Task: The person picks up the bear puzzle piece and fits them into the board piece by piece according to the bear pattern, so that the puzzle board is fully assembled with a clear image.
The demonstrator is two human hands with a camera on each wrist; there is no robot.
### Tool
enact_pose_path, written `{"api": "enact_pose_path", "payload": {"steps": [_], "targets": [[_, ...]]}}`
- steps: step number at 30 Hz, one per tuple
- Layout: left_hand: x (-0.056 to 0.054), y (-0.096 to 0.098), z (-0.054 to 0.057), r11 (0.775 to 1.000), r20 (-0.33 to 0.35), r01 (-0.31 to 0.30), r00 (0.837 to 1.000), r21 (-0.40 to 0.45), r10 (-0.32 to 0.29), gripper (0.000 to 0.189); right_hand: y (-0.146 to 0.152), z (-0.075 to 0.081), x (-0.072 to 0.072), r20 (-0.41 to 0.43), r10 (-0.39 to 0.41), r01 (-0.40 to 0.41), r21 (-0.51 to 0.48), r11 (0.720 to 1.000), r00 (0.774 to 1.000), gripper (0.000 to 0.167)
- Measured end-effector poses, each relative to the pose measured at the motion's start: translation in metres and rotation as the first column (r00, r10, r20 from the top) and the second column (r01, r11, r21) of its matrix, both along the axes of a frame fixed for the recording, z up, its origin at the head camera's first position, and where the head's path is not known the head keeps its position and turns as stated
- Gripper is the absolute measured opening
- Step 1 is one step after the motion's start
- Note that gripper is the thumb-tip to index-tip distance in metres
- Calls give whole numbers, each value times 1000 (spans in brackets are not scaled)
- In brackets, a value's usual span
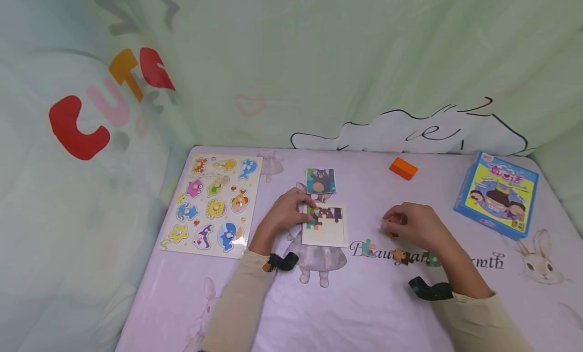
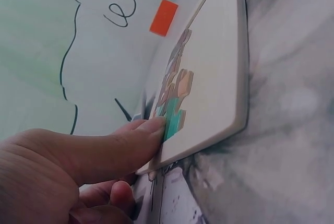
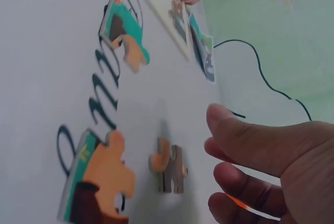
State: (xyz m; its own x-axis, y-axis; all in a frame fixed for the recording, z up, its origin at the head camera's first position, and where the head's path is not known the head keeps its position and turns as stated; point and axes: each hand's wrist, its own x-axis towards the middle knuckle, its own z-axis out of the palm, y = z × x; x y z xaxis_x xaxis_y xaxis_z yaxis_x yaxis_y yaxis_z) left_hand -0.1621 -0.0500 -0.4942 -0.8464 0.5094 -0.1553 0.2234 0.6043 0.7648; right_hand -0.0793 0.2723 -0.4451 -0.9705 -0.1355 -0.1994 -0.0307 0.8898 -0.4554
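Observation:
My left hand (image 1: 288,210) is at the left edge of a pale square puzzle board (image 1: 324,238). Its thumb lies on a teal puzzle piece in the board, seen closely in the left wrist view, with the other fingers bent beside the edge. Joined pieces showing part of a brown bear (image 1: 325,213) fill the board's upper part. My right hand (image 1: 415,224) hovers above the table, fingers loosely bent and apart, close to a small brown-and-orange puzzle piece (image 3: 172,167) that it does not touch. Other loose pieces (image 3: 102,174) lie nearby.
A bear picture card (image 1: 321,181) lies behind the board. To the left is a sea-animal peg board (image 1: 211,205). An orange block (image 1: 403,168) sits at the back, and a blue-and-yellow box (image 1: 498,195) stands at the right. Curtains border the table.

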Motion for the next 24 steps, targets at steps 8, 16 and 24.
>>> {"api": "enact_pose_path", "payload": {"steps": [8, 16, 24], "targets": [[-1, -2, -2, 1000, 8, 1, 1000, 21, -1, 24, 9, -5, 3, 68, -52, 51, 17, 999, 996, 33], [-1, -3, -2, 999, -24, -7, 1000, 52, 8, 14, 12, -12, 1, 100, -62, 60, 20, 998, 993, 36], [-3, -4, -4, 998, -28, 1, 1000, 57, 0, 14, 13, -13, 0, 111, -69, 67, 21, 998, 991, 41]]}}
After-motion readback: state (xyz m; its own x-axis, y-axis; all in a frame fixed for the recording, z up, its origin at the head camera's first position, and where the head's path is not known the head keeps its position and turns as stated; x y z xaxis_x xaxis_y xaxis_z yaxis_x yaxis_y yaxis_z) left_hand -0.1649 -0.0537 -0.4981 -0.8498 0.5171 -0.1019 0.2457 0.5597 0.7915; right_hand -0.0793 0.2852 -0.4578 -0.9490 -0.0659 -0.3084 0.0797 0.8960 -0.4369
